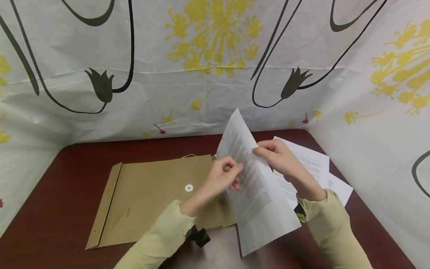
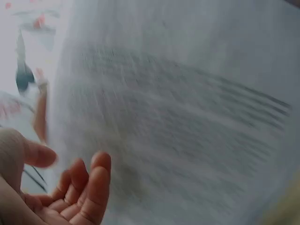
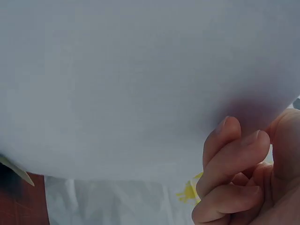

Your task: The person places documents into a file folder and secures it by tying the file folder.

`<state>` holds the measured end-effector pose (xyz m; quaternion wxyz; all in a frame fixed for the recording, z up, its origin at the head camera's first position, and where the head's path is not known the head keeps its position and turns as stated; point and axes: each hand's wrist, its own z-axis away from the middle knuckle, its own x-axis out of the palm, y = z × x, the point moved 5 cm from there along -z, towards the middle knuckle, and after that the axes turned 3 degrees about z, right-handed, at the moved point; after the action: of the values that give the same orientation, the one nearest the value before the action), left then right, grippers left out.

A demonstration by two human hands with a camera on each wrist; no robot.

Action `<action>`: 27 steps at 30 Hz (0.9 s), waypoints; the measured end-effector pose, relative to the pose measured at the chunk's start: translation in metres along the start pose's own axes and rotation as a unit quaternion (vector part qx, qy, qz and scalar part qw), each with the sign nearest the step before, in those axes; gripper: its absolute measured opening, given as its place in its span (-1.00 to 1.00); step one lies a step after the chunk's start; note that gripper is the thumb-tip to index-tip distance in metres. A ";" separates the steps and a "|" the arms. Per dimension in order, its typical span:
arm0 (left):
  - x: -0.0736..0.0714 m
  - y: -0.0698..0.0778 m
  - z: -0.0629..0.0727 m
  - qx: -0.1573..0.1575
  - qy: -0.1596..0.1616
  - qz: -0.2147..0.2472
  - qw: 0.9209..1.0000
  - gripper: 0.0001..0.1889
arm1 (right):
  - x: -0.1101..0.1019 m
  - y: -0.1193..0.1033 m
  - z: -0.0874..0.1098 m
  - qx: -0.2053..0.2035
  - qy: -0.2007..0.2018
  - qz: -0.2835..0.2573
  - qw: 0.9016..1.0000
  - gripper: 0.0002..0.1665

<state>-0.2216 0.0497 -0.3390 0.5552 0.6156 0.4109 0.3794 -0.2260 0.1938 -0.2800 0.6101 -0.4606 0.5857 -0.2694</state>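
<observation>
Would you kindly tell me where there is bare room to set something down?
The dark-red tabletop is bare left of the brown paper envelope, with a narrower strip between it and the patterned white backdrop. The right is crowded: printed white paper sheets lie beside a raised white page in the right hand.

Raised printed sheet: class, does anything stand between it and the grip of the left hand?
Nothing visible does: the left wrist view shows the left hand in front of the raised printed sheet, with nothing between. The right hand holds its edge, outside that path.
</observation>
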 end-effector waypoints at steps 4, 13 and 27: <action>-0.018 -0.041 -0.005 -0.066 0.040 -0.012 0.997 -0.88 | -0.004 -0.003 0.005 0.001 0.002 -0.022 1.000 -0.75; -0.014 -0.093 -0.003 -0.183 -0.026 0.101 0.978 -0.61 | -0.011 -0.012 0.013 -0.011 -0.009 -0.113 0.993 -0.69; -0.054 -0.091 0.000 -0.143 0.066 0.167 0.973 -0.87 | -0.027 0.014 0.022 0.022 -0.012 -0.186 0.982 -0.68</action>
<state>-0.2496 0.0041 -0.4306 0.5377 0.5634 0.2797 0.5615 -0.2121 0.2288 -0.2816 0.5663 -0.5510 0.4765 -0.3856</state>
